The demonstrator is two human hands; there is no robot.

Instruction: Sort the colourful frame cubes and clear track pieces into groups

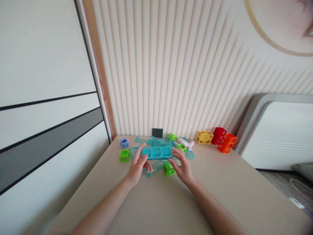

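Observation:
A row of three teal open-frame cube blocks (156, 152) is held level between my hands, over loose pieces on the table. My left hand (138, 166) grips its left end, thumb in front and index finger raised behind. At the other end, my right hand (182, 164) has its fingertips against the last block, with the thumb just below the corner. Under the row lie a clear teal panel (156, 168) and a green cube block (168, 168), close to my right thumb.
On the table (156, 205), a blue block (124, 143) and a green block (124, 156) sit left. Behind are a green block (181, 147), pale pink pieces (187, 143) and a dark socket (157, 132). Yellow (204, 137), red (218, 135) and orange blocks (227, 143) stand right, near the ribbed wall.

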